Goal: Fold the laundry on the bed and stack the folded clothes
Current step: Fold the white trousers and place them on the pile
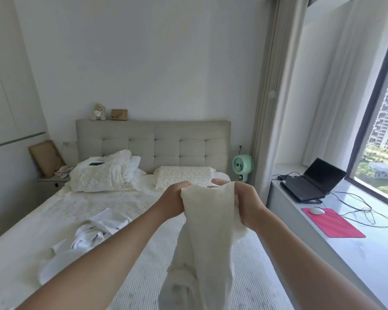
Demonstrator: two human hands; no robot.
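I've got both hands up: left hand [174, 201] and right hand [246, 203] each grip the cloth [207, 231]. It hangs over the bed [126, 204].

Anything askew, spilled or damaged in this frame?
Nothing damaged or spilled. Both hands, left and right, grip a cream garment; white clothes lie crumpled, unfolded on the bed, as expected mid-task.

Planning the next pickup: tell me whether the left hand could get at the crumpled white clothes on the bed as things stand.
Probably not right away: the left hand grips the cream garment along with the right hand. Nothing lies between it and the white clothes, so once it lets go the way looks free.
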